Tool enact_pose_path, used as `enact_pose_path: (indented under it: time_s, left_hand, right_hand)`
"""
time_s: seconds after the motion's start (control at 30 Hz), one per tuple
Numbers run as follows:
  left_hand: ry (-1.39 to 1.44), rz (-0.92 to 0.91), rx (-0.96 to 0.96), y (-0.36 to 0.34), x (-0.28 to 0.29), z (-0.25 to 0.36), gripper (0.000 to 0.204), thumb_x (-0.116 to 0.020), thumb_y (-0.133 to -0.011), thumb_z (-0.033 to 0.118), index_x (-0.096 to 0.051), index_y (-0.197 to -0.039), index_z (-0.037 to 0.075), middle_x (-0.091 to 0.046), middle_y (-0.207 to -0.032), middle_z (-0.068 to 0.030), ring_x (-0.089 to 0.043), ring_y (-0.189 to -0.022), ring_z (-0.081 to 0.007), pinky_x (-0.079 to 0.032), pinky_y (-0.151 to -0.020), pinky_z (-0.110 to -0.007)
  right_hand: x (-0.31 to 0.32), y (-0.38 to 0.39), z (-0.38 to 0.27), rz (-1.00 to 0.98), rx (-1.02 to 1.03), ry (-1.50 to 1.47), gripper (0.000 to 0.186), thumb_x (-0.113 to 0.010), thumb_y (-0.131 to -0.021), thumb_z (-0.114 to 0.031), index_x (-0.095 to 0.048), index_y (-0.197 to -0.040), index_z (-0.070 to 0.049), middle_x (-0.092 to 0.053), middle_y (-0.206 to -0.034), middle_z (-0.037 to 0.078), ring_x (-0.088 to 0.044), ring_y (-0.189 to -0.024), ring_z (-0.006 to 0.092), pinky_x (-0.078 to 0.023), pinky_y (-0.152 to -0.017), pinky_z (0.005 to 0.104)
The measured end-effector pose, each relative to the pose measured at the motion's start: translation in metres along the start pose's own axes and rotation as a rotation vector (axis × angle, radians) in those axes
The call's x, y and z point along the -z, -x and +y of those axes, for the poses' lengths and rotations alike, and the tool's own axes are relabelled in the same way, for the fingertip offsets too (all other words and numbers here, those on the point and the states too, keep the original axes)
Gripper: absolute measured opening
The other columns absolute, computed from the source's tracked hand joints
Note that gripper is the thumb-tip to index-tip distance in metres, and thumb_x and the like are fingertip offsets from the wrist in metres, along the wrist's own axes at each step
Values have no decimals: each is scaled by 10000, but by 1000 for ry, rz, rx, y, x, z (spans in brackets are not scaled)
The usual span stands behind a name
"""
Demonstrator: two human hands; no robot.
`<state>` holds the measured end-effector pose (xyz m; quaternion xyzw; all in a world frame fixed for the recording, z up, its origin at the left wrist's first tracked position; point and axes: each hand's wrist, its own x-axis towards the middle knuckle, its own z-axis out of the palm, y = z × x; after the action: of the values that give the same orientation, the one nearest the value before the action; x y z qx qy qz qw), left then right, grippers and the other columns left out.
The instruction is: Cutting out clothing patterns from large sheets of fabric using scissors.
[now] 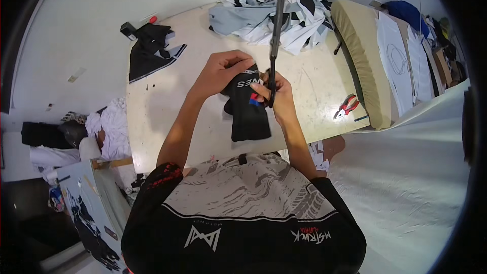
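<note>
Between my hands hangs a black printed fabric piece (249, 124) with pale lettering and a small red and blue patch. Its lower end drops free above the table. My left hand (220, 73) pinches the top edge of the cloth, fingers closed. In my right hand (281, 96) is a pair of large dark scissors (277, 25), the long blades pointing away from me toward the far side. The right thumb also presses against the fabric's right edge. Parts of the scissor handles are hidden by the fingers and cloth.
A pale table (167, 116) lies beneath. At its far side rises a heap of grey, white and black fabric (253, 15). Dark fabric pieces (152, 50) lie at far left. Red-handled pliers (347, 106) rest at right, beside a beige padded board (357, 45).
</note>
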<state>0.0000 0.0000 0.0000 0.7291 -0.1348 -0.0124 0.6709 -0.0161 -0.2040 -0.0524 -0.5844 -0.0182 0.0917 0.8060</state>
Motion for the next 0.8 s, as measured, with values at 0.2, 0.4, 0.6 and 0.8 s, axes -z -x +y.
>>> enact_pose_path:
  time_s: [0.2, 0.4, 0.6, 0.8]
  left_hand:
    - [-3, -17, 159, 39, 38, 10, 169, -704, -1024, 170, -735, -1048, 5, -733, -876, -11, -648, -782, -37, -506, -682, -198]
    - [163, -82, 367, 51, 43, 7, 178, -672, -1048, 229, -697, -1055, 53, -717, -872, 17, -643, -747, -16, -495, -648, -185]
    - [475, 73, 363, 39, 19, 22, 232, -671, -1047, 234, -672, -1196, 57, -732, -998, -20, -700, -833, -71, -575, -734, -244]
    - [820, -10, 130, 32, -6, 24, 460, -619, -1067, 207, -481, -1494, 104, -721, -1038, -46, -723, -883, -121, -597, -782, -257]
  right_hand:
    - [-10, 25, -8, -269, -45, -79, 343, -857, -807, 25, -551, -859, -121, -586, -661, -36, -504, -480, 53, -346, -461, 208]
    - [24, 29, 7, -161, -77, 142, 319, -888, -802, -11, -590, -858, -108, -601, -658, -28, -510, -482, 54, -343, -445, 210]
    - [25, 26, 3, 72, 43, 129, 270, -886, -832, -68, -618, -868, -72, -773, -920, 97, -549, -505, 73, -412, -473, 229]
    - [-7, 54, -17, 237, 120, 51, 284, -895, -832, -90, -613, -862, -68, -676, -752, 29, -534, -466, 90, -389, -441, 240]
